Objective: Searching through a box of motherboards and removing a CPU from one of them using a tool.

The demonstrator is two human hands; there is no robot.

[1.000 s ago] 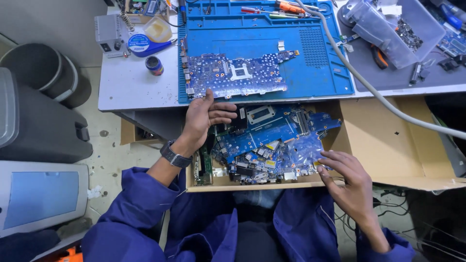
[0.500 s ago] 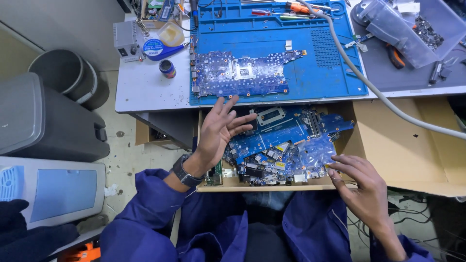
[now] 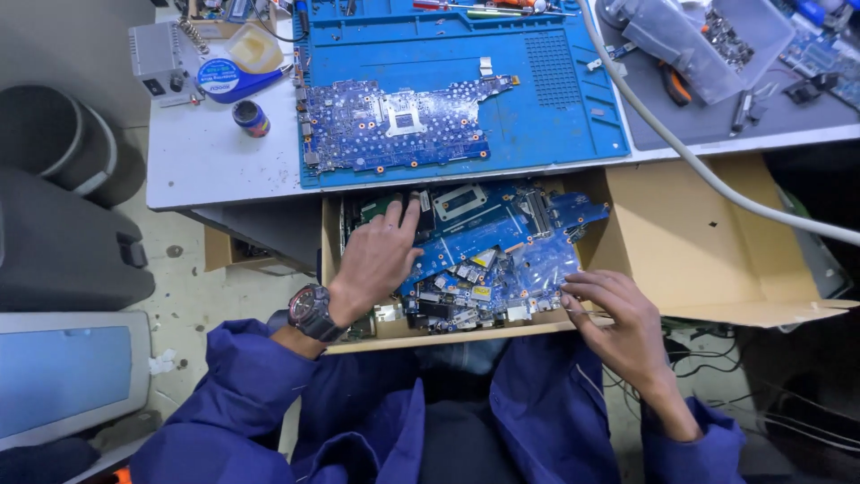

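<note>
Cardboard box: right half bare, open to reach; left half packed with circuit boards. Surface edge overhangs box's rear.

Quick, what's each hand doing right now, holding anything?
Left hand: open, fingers spread flat on the blue circuit boards in the cardboard box.
Right hand: loosely curled at the pile's edge; a grip cannot be told.

Left hand lies flat, fingers spread, inside the cardboard box; right hand curls, seemingly empty, at its near edge.
</note>
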